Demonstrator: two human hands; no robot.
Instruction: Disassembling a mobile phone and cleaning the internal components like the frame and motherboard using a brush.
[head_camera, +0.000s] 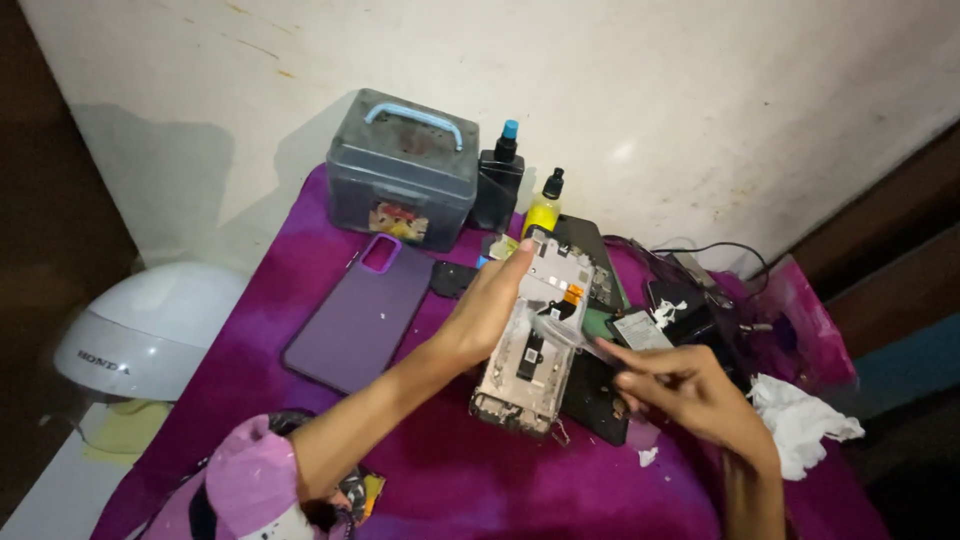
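So the left hand is wrapped around the left edge of an opened phone frame, index finger stretched up along its side, holding it tilted just above the bench. You can see the bare internals, with a small orange bit near the top. The right hand is pinched shut on a thin clear strip of film that runs across the middle of the frame.

Right under the frame there's a dark flat phone part lying on the purple cloth. Left of the hands sits a purple phone case, back side up. Further back against the wall: a grey plastic box with a blue handle, a black bottle with a blue cap and a small yellow bottle. Off to the right is a crumpled white tissue, and past the bench's left edge a white helmet.
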